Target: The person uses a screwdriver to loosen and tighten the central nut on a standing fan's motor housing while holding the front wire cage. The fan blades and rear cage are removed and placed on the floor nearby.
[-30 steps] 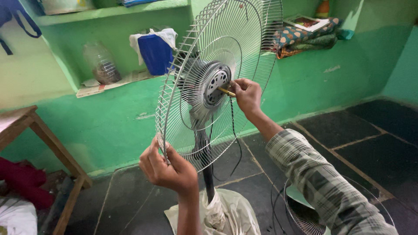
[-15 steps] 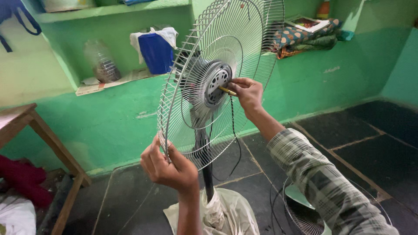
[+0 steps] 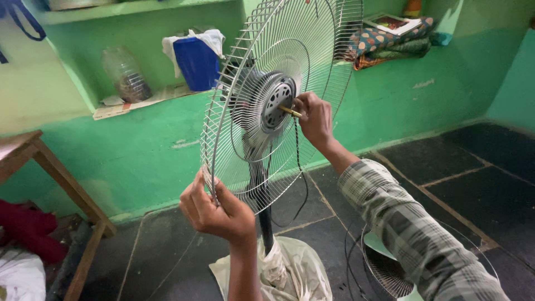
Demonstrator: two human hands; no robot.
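A pedestal fan stands in front of me with its rear wire guard (image 3: 312, 44) mounted around the grey motor housing (image 3: 271, 103). My left hand (image 3: 214, 209) grips the lower rim of the wire guard. My right hand (image 3: 315, 120) holds a small yellow-handled tool (image 3: 291, 111) whose tip meets the centre of the motor housing. A black cord (image 3: 298, 167) hangs down from under my right hand. The fan's black pole (image 3: 262, 206) rises from a base wrapped in pale plastic (image 3: 295, 267).
A second wire guard with a pale blade (image 3: 390, 267) lies on the dark tiled floor at lower right. A wooden table (image 3: 50, 167) stands at left. The green wall shelf holds a blue container (image 3: 196, 61), a clear bottle (image 3: 125, 75) and folded cloth (image 3: 390, 42).
The view has shifted slightly; the guard and both hands sit about where they were. My right hand stays at the motor hub with the tool.
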